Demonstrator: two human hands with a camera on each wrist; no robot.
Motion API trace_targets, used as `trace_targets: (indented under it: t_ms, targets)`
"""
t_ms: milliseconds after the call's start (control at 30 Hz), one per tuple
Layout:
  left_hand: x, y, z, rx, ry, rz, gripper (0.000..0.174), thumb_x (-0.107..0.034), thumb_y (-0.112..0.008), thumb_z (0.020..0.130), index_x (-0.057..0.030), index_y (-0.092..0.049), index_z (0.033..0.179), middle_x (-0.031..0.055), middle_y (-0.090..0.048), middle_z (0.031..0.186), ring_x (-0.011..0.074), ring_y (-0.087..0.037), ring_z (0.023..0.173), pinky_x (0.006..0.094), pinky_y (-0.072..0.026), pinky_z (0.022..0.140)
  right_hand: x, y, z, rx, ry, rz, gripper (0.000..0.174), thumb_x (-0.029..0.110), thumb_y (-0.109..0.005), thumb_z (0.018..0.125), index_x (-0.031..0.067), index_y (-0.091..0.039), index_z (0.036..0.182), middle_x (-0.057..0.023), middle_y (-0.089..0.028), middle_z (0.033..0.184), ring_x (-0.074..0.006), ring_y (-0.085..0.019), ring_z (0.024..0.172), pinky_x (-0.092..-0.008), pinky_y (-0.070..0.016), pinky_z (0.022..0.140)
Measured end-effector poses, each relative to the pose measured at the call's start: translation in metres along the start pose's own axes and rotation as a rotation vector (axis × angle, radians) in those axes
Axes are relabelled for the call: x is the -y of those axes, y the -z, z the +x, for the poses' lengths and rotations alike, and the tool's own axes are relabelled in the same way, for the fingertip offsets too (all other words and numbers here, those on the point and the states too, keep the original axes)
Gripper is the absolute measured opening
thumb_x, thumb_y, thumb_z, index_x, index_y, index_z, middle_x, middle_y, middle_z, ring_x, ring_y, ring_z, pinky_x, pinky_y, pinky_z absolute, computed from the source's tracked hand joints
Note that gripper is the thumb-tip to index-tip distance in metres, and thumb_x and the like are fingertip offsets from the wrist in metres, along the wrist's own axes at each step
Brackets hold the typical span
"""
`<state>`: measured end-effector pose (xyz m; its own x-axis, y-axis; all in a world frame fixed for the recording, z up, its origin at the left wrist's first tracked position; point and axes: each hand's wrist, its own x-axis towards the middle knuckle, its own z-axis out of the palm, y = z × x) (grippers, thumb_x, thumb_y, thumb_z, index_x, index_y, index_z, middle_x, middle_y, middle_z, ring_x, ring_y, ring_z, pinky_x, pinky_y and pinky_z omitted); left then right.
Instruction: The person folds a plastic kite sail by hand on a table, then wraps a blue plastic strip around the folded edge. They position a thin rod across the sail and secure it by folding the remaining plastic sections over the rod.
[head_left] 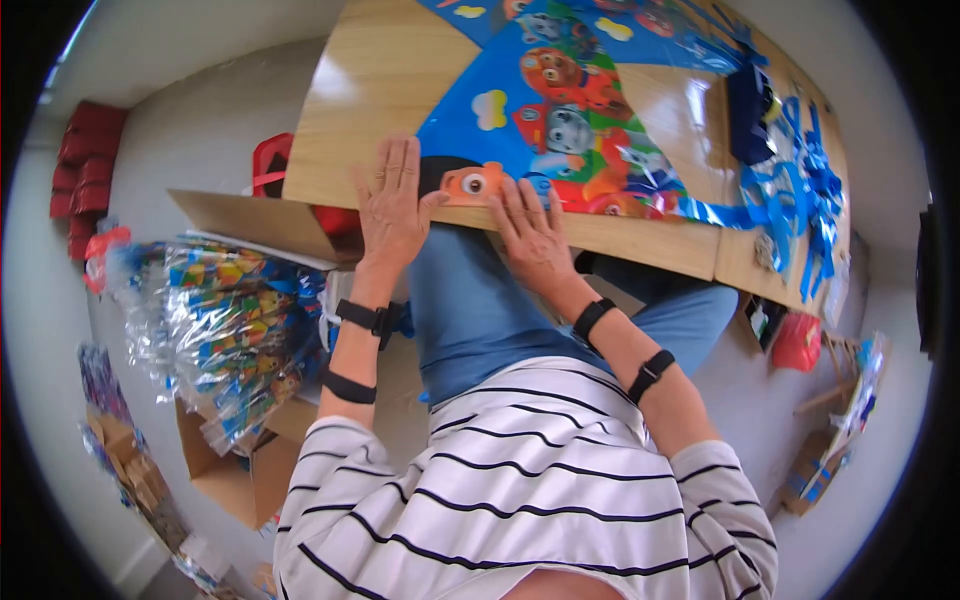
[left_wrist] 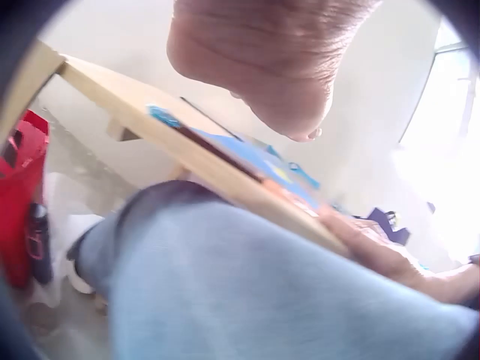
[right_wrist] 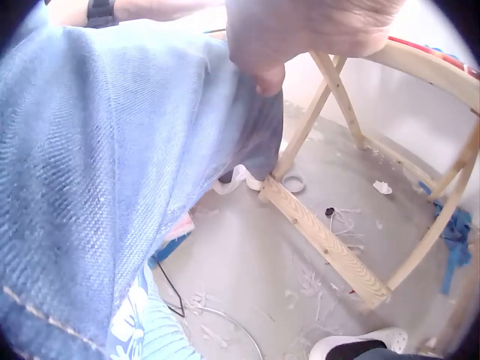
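A glossy blue sheet printed with cartoon dogs (head_left: 455, 115) lies on the wooden table (head_left: 350, 90), reaching its near edge. The left hand (head_left: 392, 205) has its straight fingers over the bare wood at the sheet's left corner, thumb beside the black and orange print. Over the sheet's near edge, the right hand (head_left: 533, 235) rests with fingers spread. In the left wrist view, the left palm (left_wrist: 262, 60) is above the table edge (left_wrist: 217, 169) and the right hand (left_wrist: 375, 247) touches that edge. The right wrist view shows the right hand (right_wrist: 300, 37) at the tabletop's rim, its fingertips hidden.
Blue ribbon strips (head_left: 820, 200) lie at the table's right end. Left of the person are shiny plastic-wrapped packs (head_left: 220, 320) and an open cardboard box (head_left: 215, 470). Red boxes (head_left: 88, 170) stand by the wall. Table legs (right_wrist: 326, 240) and scraps are below.
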<state>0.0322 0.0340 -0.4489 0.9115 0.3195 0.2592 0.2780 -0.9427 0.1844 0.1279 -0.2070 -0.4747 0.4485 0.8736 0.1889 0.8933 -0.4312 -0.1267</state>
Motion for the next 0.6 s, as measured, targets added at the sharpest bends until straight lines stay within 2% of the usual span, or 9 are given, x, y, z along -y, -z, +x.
trace_targets:
  t_ms: [33, 133, 167, 267, 333, 400, 500, 600]
  targets:
    - [-0.018, 0.001, 0.007, -0.017, -0.072, -0.180, 0.084, -0.060, -0.046, 0.106, -0.0071, -0.029, 0.169, 0.0131, -0.026, 0.177, 0.0323, -0.021, 0.164, 0.0602, -0.0108, 0.130, 0.000, -0.002, 0.000, -0.007, -0.001, 0.001, 0.065, 0.020, -0.058, 0.098, 0.0065, -0.045, 0.160, -0.0176, -0.036, 0.171, -0.0375, -0.032, 0.159, -0.0667, -0.0168, 0.127]
    - [-0.068, -0.017, 0.018, -0.004, -0.210, -0.375, 0.080, -0.055, -0.053, 0.105, -0.0055, -0.036, 0.166, 0.0143, -0.033, 0.174, 0.0343, -0.028, 0.161, 0.0596, -0.0184, 0.128, -0.003, -0.008, 0.002, -0.058, 0.009, -0.052, 0.064, 0.022, -0.056, 0.098, 0.0055, -0.045, 0.159, -0.0180, -0.035, 0.171, -0.0382, -0.030, 0.160, -0.0679, -0.0159, 0.127]
    - [-0.075, -0.025, 0.017, 0.058, -0.208, -0.407, 0.078, -0.052, -0.055, 0.105, -0.0070, -0.035, 0.167, 0.0143, -0.032, 0.174, 0.0351, -0.027, 0.161, 0.0584, -0.0172, 0.129, -0.002, -0.010, 0.000, -0.073, 0.011, -0.070, 0.064, 0.022, -0.056, 0.099, 0.0051, -0.045, 0.159, -0.0182, -0.034, 0.171, -0.0384, -0.029, 0.160, -0.0682, -0.0155, 0.127]
    - [-0.072, -0.047, 0.010, 0.154, -0.248, -0.298, 0.079, -0.049, -0.057, 0.104, -0.0073, -0.034, 0.167, 0.0149, -0.031, 0.174, 0.0345, -0.026, 0.162, 0.0567, -0.0154, 0.130, 0.000, -0.018, -0.001, -0.077, -0.016, -0.036, 0.067, 0.021, -0.060, 0.094, 0.0029, -0.048, 0.158, -0.0181, -0.034, 0.172, -0.0374, -0.025, 0.162, -0.0662, -0.0142, 0.129]
    - [-0.072, -0.047, 0.011, 0.183, -0.236, -0.290, 0.079, -0.047, -0.059, 0.103, -0.0083, -0.034, 0.168, 0.0152, -0.031, 0.174, 0.0336, -0.025, 0.162, 0.0560, -0.0143, 0.130, 0.002, -0.015, -0.001, -0.099, -0.038, -0.007, 0.064, 0.021, -0.057, 0.096, 0.0024, -0.049, 0.157, -0.0177, -0.033, 0.172, -0.0359, -0.025, 0.162, -0.0660, -0.0131, 0.129]
    - [-0.074, -0.045, 0.013, 0.223, -0.236, -0.255, 0.079, -0.048, -0.057, 0.104, -0.0094, -0.033, 0.168, 0.0144, -0.030, 0.175, 0.0334, -0.023, 0.163, 0.0557, -0.0136, 0.130, 0.000, -0.011, -0.002, -0.032, -0.027, -0.061, 0.067, 0.026, -0.054, 0.099, 0.0030, -0.042, 0.161, -0.0178, -0.035, 0.171, -0.0354, -0.027, 0.162, -0.0651, -0.0134, 0.130]
    - [-0.074, -0.045, 0.013, 0.232, -0.232, -0.240, 0.080, -0.053, -0.053, 0.105, -0.0102, -0.032, 0.169, 0.0130, -0.028, 0.176, 0.0330, -0.022, 0.164, 0.0554, -0.0126, 0.131, -0.004, -0.009, -0.004, -0.099, -0.038, 0.035, 0.069, 0.023, -0.056, 0.099, 0.0030, -0.040, 0.163, -0.0178, -0.035, 0.171, -0.0351, -0.027, 0.162, -0.0618, -0.0137, 0.131]
    - [-0.076, -0.043, 0.014, 0.249, -0.219, -0.225, 0.082, -0.059, -0.047, 0.106, -0.0104, -0.031, 0.169, 0.0120, -0.027, 0.177, 0.0329, -0.021, 0.164, 0.0552, -0.0117, 0.131, -0.008, -0.004, -0.007, -0.072, -0.039, 0.139, 0.073, 0.019, -0.060, 0.096, 0.0030, -0.038, 0.164, -0.0188, -0.034, 0.171, -0.0353, -0.026, 0.162, -0.0595, -0.0140, 0.132]
